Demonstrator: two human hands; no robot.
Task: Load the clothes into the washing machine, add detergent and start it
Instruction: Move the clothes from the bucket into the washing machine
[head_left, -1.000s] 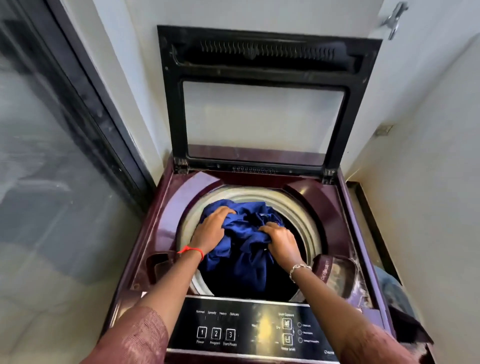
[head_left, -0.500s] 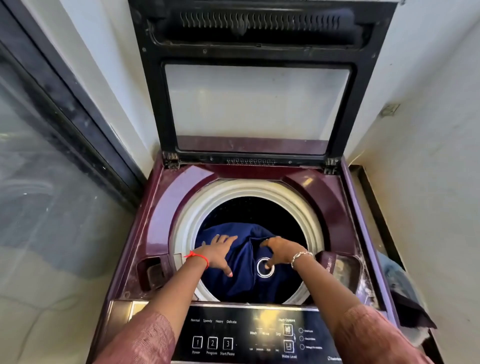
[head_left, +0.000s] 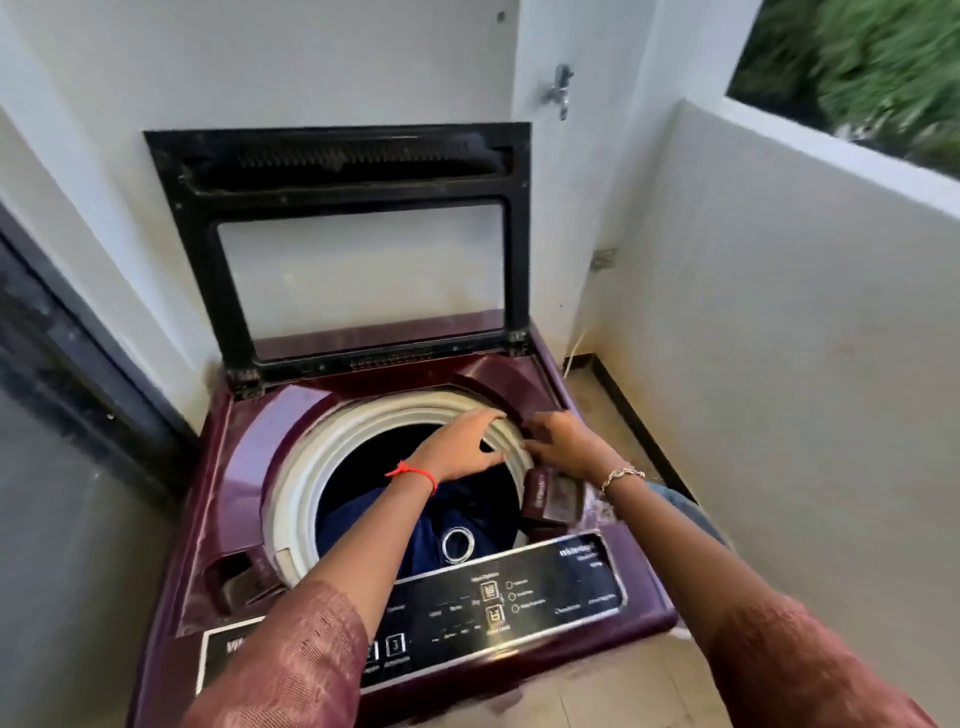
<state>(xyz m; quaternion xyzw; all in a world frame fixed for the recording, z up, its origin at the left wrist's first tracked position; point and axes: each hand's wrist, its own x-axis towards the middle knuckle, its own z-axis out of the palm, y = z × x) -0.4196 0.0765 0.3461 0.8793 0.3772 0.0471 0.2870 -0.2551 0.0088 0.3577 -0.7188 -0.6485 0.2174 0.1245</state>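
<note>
Blue clothes loaded, low in drum. Left hand and right hand spread empty at rim, 2 o'clock. Lid raised. Detergent, control panel start outstanding.

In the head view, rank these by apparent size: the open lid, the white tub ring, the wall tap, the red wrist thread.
1. open lid
2. white tub ring
3. wall tap and red wrist thread: both look small, and the thread is much nearer the camera, so I won't rank them.

Home balcony laundry nook: washing machine, tap.
</note>
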